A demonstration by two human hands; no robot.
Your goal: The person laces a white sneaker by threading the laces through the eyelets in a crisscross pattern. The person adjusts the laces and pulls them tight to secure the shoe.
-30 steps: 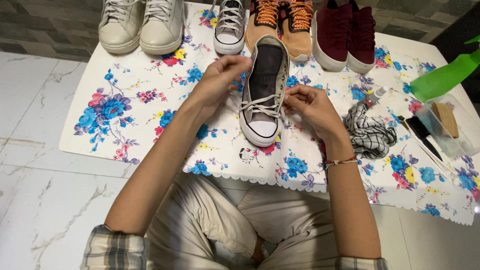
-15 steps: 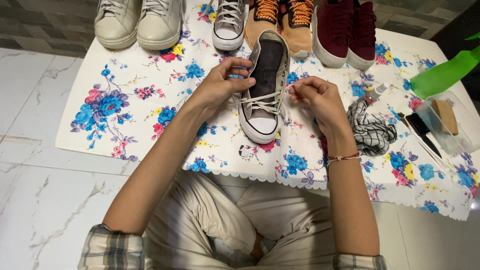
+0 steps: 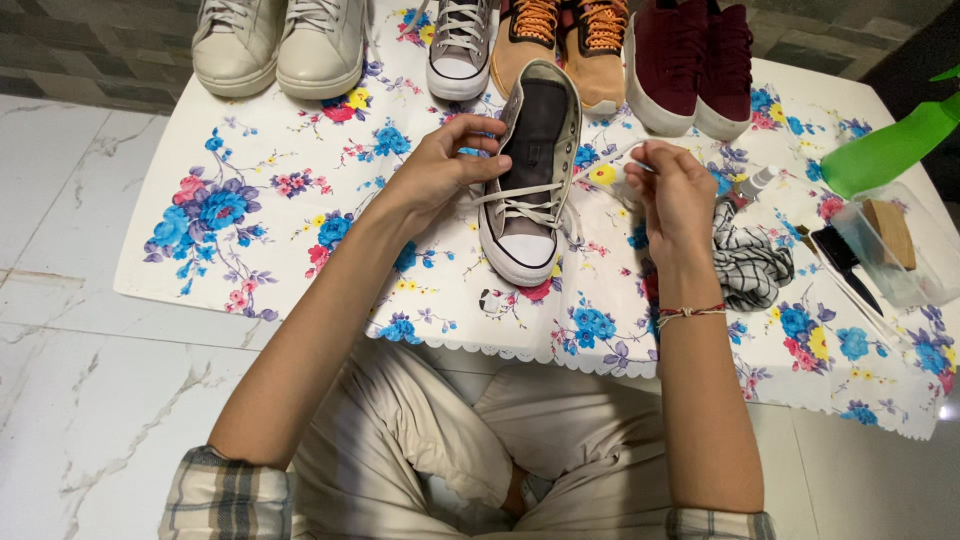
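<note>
Floral cloth point(image 3: 250, 200) on floor; our left hand point(image 3: 440, 170) clamped the grey sneaker point(image 3: 530, 170) mid-cloth, our right hand point(image 3: 675, 190) had pulled the pinched white lace point(image 3: 600, 165) farther out, snugging lacing

**Count of items on the floral cloth**

Grey sneakers: 2 point(image 3: 528, 180) point(image 3: 460, 45). White sneakers: 2 point(image 3: 280, 40). Tan boots: 2 point(image 3: 565, 45). Maroon shoes: 2 point(image 3: 690, 60). Checked cloth: 1 point(image 3: 745, 262). Clear plastic box: 1 point(image 3: 890, 250). Floral cloth: 1 point(image 3: 250, 200).
</note>
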